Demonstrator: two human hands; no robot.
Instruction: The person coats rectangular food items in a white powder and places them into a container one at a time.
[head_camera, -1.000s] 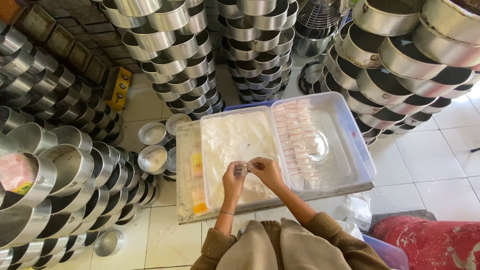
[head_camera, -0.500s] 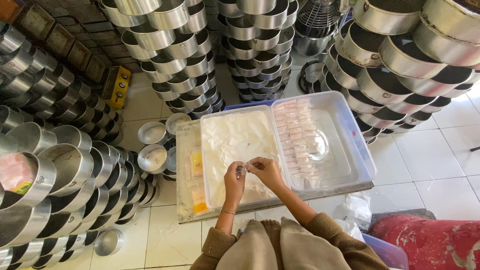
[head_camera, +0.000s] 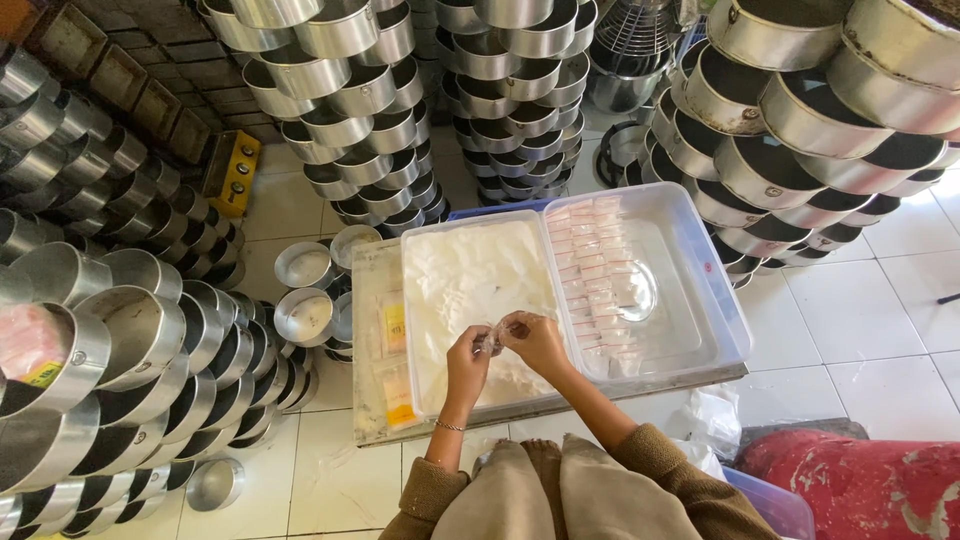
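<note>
Head view. Both hands meet over the front edge of a clear plastic tub (head_camera: 425, 300) of white powder (head_camera: 480, 275). The left hand (head_camera: 468, 362) and the right hand (head_camera: 535, 340) pinch a small clear bag (head_camera: 491, 343) between them, fingertips narrow and closed on it. The bag sits just above the powder, near the tub's front middle; it is too small and crumpled to tell its long axis or which way its mouth points.

Just right of the tub lies its clear lid (head_camera: 690, 290), upturned like a tray. It holds rows of small filled packets (head_camera: 588, 265), in a band running front to back along the lid's left side, and a round clear dish (head_camera: 632, 290) beside them. Left of the tub, touching its wall, a few flat yellow-and-white packets (head_camera: 396, 330) lie on the board (head_camera: 365, 400) that carries tub and lid.

Room is tight. Stacks of round metal tins (head_camera: 360, 110) crowd behind the tub, more tins (head_camera: 110, 330) pile well left of it, and another leaning stack (head_camera: 800, 120) stands right of the lid. Three loose small tins (head_camera: 303, 315) sit just left of the board. White floor tiles (head_camera: 860, 310) show to the right of the lid, and a red cloth (head_camera: 860, 480) lies at the front right.
</note>
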